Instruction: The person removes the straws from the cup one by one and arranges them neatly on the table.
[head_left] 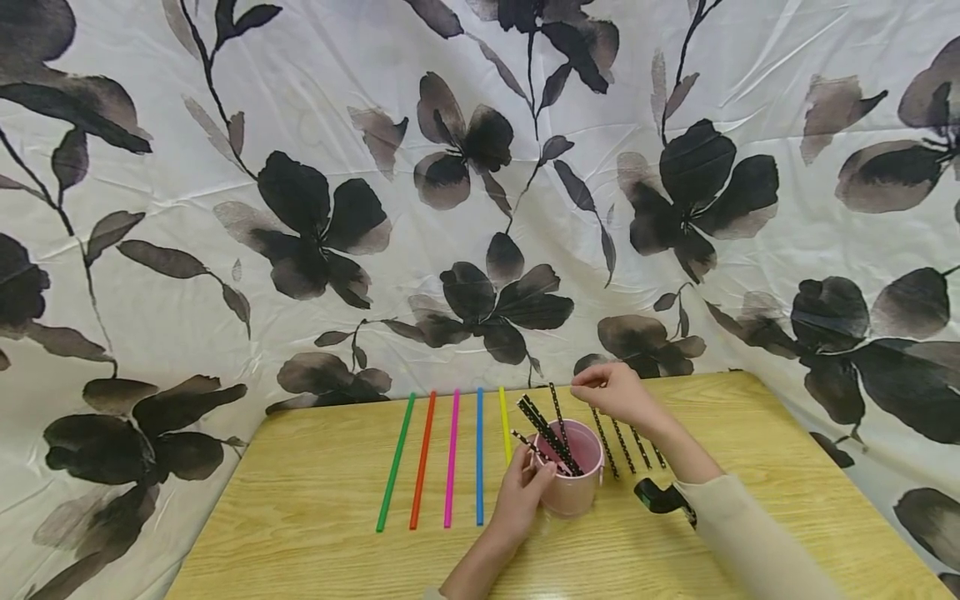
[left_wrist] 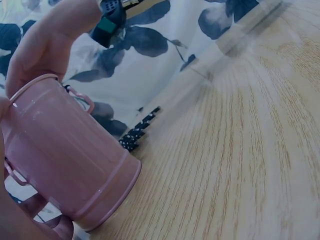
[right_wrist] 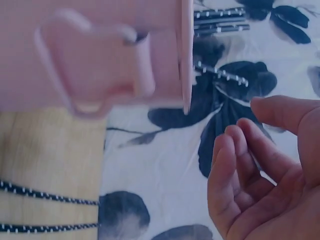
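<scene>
A pink bucket (head_left: 567, 497) stands on the table, and my left hand (head_left: 520, 498) grips it round its left side. In the left wrist view the bucket (left_wrist: 75, 155) has small loops on its sides. Several black straws with white dots (head_left: 551, 437) lean inside it towards its left rim. One separate dotted straw (head_left: 558, 412) stands more upright at the back. My right hand (head_left: 617, 392) hovers above and right of the bucket. The right wrist view shows thumb and fingers of this hand (right_wrist: 265, 175) apart, nothing between them, close to the single straw's tip (right_wrist: 235, 77).
Left of the bucket lies a spaced row of plain straws: green (head_left: 395, 462), red (head_left: 422, 462), pink (head_left: 452, 462), blue (head_left: 480, 462) and yellow (head_left: 505, 417). Several dotted straws (head_left: 606, 444) lie to its right. A floral cloth (head_left: 465, 225) hangs behind the wooden table (head_left: 300, 517).
</scene>
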